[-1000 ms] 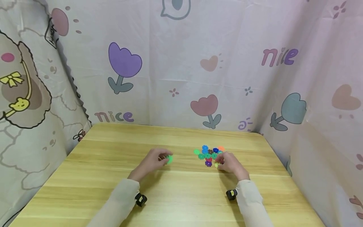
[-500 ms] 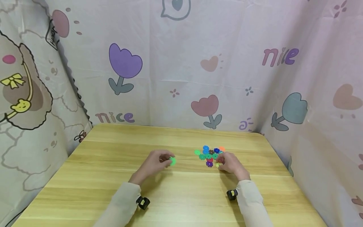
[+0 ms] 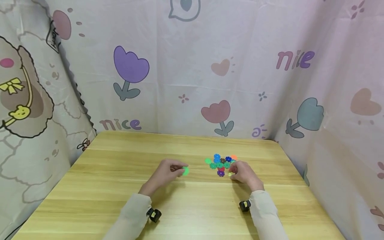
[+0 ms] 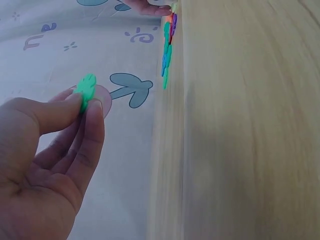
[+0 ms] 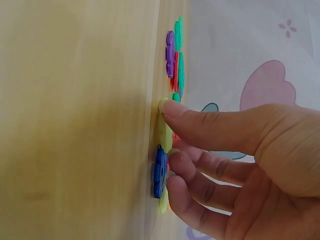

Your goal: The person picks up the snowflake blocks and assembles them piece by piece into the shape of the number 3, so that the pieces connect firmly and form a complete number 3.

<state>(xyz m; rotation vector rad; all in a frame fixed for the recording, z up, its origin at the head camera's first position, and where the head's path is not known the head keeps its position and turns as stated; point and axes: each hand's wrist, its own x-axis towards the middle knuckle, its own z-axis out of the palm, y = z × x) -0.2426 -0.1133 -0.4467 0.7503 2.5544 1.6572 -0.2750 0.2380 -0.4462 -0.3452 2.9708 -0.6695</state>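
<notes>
Between the thumb and fingertips of my left hand (image 3: 165, 172) is a green notched plastic disc (image 4: 87, 91), pinched and raised above the wooden table. My right hand (image 3: 245, 174) is at the near right side of a group of coloured notched discs (image 3: 220, 165). Its thumb and a finger pinch a yellow disc (image 5: 165, 131), with the thumb tip on the disc's upper end. A dark blue disc (image 5: 159, 172) lies close by the curled fingers. Purple (image 3: 220, 173), red and green discs lie to the left of this hand, which covers part of the group.
The wooden table (image 3: 120, 153) ends at a patterned curtain (image 3: 180, 76) behind it and at both sides. An orange disc (image 3: 234, 157) lies at the group's far right, and a light green disc (image 3: 208, 161) at its left end. Each wrist wears a small black camera (image 3: 154, 215).
My left hand has moved a little to the right with the green disc, closer to the group. My right hand has stayed nearly still at the yellow disc.
</notes>
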